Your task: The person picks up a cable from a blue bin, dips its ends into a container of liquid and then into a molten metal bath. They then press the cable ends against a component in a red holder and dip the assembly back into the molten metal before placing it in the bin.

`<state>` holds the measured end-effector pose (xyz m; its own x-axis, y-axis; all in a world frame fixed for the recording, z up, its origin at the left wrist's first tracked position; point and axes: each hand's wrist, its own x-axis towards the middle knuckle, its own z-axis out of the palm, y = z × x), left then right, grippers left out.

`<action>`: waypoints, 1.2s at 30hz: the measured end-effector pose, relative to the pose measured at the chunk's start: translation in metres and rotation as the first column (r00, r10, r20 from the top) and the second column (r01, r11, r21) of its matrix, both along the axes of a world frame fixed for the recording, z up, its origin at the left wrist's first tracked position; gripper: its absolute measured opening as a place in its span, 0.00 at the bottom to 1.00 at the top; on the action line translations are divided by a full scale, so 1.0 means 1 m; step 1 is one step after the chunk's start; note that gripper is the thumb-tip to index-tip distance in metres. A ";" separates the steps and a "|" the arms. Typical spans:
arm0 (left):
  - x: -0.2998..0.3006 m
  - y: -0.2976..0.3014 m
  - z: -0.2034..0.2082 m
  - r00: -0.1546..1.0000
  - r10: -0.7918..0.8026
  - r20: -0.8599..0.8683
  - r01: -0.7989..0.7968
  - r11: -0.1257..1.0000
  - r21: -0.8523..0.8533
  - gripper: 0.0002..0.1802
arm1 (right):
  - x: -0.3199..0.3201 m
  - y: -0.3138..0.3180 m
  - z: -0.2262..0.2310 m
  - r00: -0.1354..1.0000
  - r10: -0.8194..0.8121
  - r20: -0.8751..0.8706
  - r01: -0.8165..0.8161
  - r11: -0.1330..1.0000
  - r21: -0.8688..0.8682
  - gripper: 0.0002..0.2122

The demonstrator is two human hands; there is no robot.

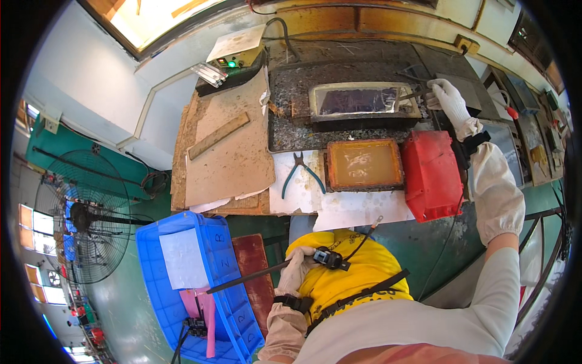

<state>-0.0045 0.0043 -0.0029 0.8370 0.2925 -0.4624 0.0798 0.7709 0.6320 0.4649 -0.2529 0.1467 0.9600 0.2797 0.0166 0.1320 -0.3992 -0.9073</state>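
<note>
My right hand point(450, 100), in a white glove, reaches far out to the back right and grips a thin metal tool point(414, 94). The tool's tip rests at the right end of a rectangular metal tray point(364, 85) filled with dark shiny liquid. My left hand point(297, 270), also gloved, sits low near my yellow apron point(357, 273). It holds a long thin black strip point(242, 280) that slants down to the left over a blue crate point(176, 220). A small black connector with a wire point(330, 259) lies just right of that hand.
An orange-rimmed tray point(330, 165) of amber liquid, a red plastic box point(431, 176) and blue-handled pliers point(300, 173) lie on white paper at the bench front. Cardboard point(230, 158) with a wooden strip point(218, 134) covers the left. A control box point(237, 53) stands behind. A floor fan point(85, 218) stands left.
</note>
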 end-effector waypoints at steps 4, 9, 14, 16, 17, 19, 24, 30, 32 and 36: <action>0.002 -0.002 0.007 0.999 -0.001 -0.034 0.002 0.999 0.032 0.17 | 0.000 -0.009 0.002 0.999 -0.031 -0.024 0.031 1.000 -0.001 0.12; 0.001 0.000 0.001 0.999 -0.020 -0.044 0.021 1.000 0.018 0.18 | 0.002 -0.018 0.004 0.998 -0.051 0.022 0.052 0.998 -0.034 0.12; 0.001 0.000 0.002 1.000 -0.015 -0.024 0.015 1.000 0.027 0.18 | 0.008 -0.026 0.003 0.997 -0.063 0.035 0.065 0.997 -0.044 0.12; 0.001 0.000 0.002 1.000 -0.013 -0.024 0.013 0.999 0.030 0.18 | 0.011 -0.029 0.003 0.997 -0.059 0.051 0.062 0.997 -0.055 0.12; 0.001 0.000 0.003 1.000 -0.011 -0.023 0.012 0.999 0.033 0.18 | 0.012 -0.030 0.004 0.995 -0.067 0.070 0.073 0.994 -0.079 0.12; 0.001 0.000 0.004 1.000 -0.009 -0.027 0.010 0.999 0.030 0.18 | 0.014 -0.032 0.007 0.993 -0.076 0.088 0.085 0.991 -0.104 0.12; 0.002 -0.001 0.005 0.999 -0.028 -0.031 0.029 0.998 0.050 0.18 | 0.017 -0.031 0.025 0.967 -0.103 0.233 0.159 0.959 -0.236 0.12; 0.003 0.000 0.004 0.999 -0.032 -0.044 0.034 0.999 0.031 0.17 | 0.013 -0.013 0.020 0.971 -0.058 0.233 0.088 0.988 -0.123 0.11; 0.002 0.000 0.001 0.999 -0.043 -0.033 0.044 0.998 0.037 0.17 | 0.010 -0.008 0.013 0.945 -0.035 0.325 0.088 0.985 -0.151 0.11; 0.001 0.001 -0.002 0.998 -0.038 -0.042 0.040 0.998 0.041 0.17 | 0.008 -0.001 0.016 0.884 0.096 0.458 0.108 0.910 -0.399 0.11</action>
